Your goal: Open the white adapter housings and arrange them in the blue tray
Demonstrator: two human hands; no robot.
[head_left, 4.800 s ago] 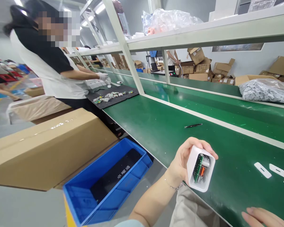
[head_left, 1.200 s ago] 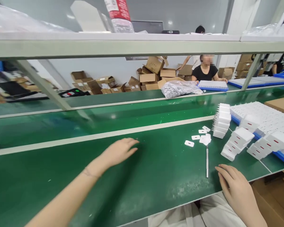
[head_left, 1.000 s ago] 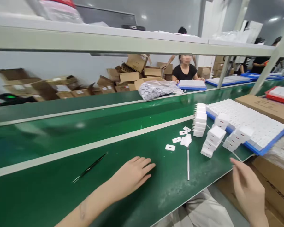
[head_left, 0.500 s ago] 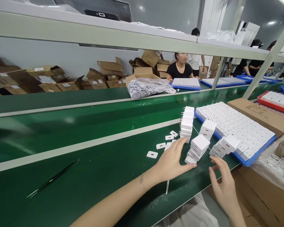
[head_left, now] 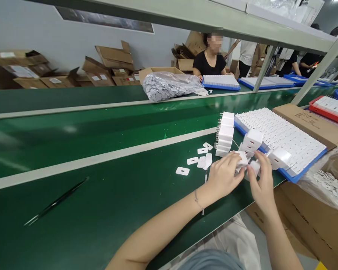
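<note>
Head camera shows my left hand (head_left: 224, 176) and my right hand (head_left: 260, 183) both pinching one small white plastic charger housing (head_left: 246, 162) from the short row on the green belt (head_left: 115, 195), at two o'clock. I judge this as the picking step; lifting it straight up seems needed.

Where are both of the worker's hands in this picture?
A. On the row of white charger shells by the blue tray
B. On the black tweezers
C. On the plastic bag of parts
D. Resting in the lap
A: the left hand and right hand close around the white charger shells beside the blue tray.
</note>
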